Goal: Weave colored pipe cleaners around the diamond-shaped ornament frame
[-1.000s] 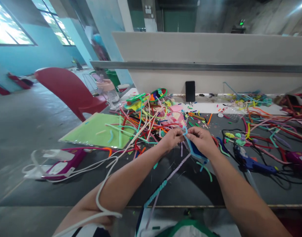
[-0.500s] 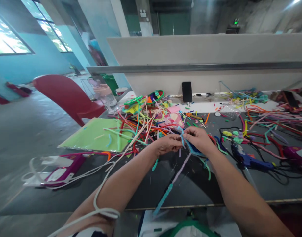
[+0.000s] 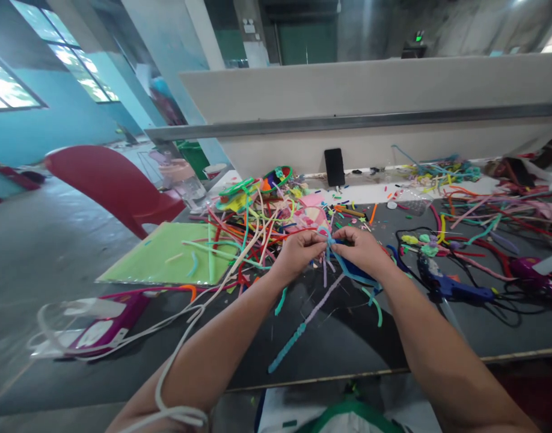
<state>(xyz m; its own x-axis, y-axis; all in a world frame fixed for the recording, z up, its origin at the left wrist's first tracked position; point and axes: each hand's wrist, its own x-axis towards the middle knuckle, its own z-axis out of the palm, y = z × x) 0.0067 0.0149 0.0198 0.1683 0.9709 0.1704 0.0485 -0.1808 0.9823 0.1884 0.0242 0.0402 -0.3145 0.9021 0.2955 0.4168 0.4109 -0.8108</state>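
My left hand [image 3: 297, 254] and my right hand [image 3: 361, 249] meet over the dark table [image 3: 330, 343], fingers pinched on a light blue pipe cleaner [image 3: 331, 246] twisted between them. My right hand also holds a dark blue piece [image 3: 358, 272] that the blue strand runs along. A lilac and teal pipe cleaner [image 3: 303, 328] trails from the hands toward me. A white cord [image 3: 177, 337] loops round my left forearm.
A heap of coloured pipe cleaners [image 3: 253, 222] lies behind my hands. A green sheet [image 3: 163, 252] lies left, a purple glue gun [image 3: 104, 325] nearer left. A blue glue gun [image 3: 447, 285] and cables lie right. A black phone [image 3: 334, 167] leans on the divider. A red chair [image 3: 113, 186] stands left.
Both hands stayed together on the blue pipe cleaner and shifted slightly up and away across the table. The view turned a little to the right.
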